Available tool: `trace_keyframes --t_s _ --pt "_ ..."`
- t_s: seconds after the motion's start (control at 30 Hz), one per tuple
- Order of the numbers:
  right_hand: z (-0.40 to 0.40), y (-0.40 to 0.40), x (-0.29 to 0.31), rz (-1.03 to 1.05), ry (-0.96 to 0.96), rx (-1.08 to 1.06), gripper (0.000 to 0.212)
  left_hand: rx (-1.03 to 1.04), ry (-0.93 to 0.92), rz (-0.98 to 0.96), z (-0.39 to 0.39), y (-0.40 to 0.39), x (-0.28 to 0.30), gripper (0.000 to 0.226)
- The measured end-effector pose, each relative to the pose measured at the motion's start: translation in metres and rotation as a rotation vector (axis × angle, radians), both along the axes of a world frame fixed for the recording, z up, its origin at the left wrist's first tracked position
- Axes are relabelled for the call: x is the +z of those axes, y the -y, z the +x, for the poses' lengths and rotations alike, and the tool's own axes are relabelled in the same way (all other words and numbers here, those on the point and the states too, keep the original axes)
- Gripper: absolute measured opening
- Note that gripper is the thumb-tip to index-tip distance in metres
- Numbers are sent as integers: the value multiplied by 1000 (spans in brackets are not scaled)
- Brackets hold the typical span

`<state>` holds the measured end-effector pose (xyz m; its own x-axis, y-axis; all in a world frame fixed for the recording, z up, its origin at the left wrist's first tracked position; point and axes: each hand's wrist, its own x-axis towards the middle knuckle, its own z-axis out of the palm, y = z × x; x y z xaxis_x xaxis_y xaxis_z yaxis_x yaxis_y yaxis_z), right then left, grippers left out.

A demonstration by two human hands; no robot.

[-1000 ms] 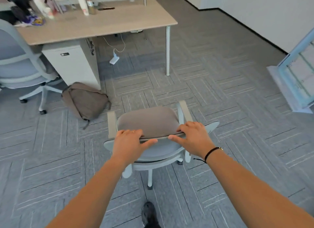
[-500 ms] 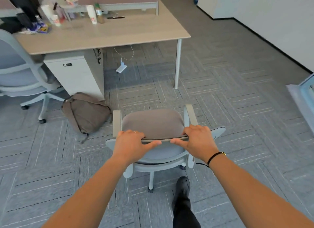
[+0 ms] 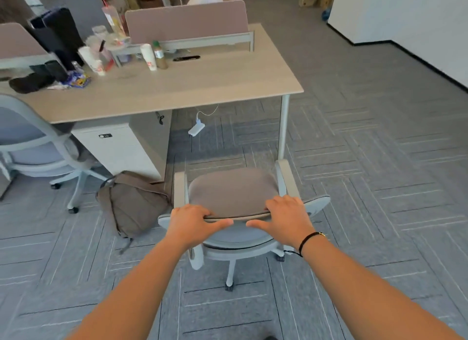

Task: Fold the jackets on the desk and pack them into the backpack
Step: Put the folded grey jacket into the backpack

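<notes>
From the head view, the chair (image 3: 233, 195) has rolled closer to the desk (image 3: 202, 83) over the last second, both the left hand (image 3: 192, 222) and right hand (image 3: 286, 219) still gripping its backrest top, so folding has not begun. The backpack (image 3: 133, 205) lies on the floor left of the left hand; no jackets show on the desk, and 1 second chair (image 3: 33, 142) stands further left.

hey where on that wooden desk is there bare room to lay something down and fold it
The light wooden desk is bare across its front and right half, bordered by the pink divider screen behind and the desk's right corner. The back-left is crowded: white cups, bottles, a dark pen-like item.
</notes>
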<state>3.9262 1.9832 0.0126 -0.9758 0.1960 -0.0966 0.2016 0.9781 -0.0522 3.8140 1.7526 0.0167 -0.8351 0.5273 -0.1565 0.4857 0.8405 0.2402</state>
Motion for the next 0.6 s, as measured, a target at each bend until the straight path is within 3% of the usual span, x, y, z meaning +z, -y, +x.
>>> trace_keyframes --t_s 0.2,0.4,0.6 --pt "-92 -68 -3 -6 -27 33 77 57 20 14 -86 -62 0 102" --pt "-187 -136 -7 5 -40 48 72 35 -87 61 -175 -127 -7 90" --pt "-285 -198 4 -73 23 47 76 43 34 93 -271 -191 -3 86"
